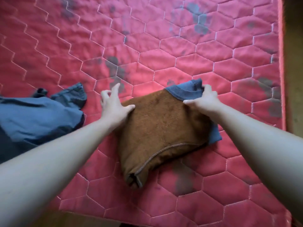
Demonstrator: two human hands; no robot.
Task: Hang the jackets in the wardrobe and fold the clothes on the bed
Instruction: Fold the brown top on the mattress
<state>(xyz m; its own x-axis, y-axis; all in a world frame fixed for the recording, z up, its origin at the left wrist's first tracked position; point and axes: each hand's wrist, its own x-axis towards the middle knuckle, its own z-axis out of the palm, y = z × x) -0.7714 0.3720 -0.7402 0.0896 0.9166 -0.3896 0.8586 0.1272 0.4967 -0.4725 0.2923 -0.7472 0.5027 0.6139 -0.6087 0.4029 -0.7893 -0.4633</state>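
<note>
Folding the brown sweater, near the front edge of the bed: right hand grips its blue ribbed hem; left hand, fingers spread, touches its side. Next likely needs a left grip, then another fold.

1. A red quilted bed, its cover stitched in hexagons and marked with grey stains, fills the view
2. A folded brown fleece garment lies on it, fuzzy side up, with a blue ribbed band at its far corner
3. The right hand grips that band, fingers curled over its edge
4. The left hand is at the garment's left edge, thumb touching the fleece, fingers spread and loosely bent above the bed
5. A rumpled blue garment lies at the left, apart from the brown one
</note>
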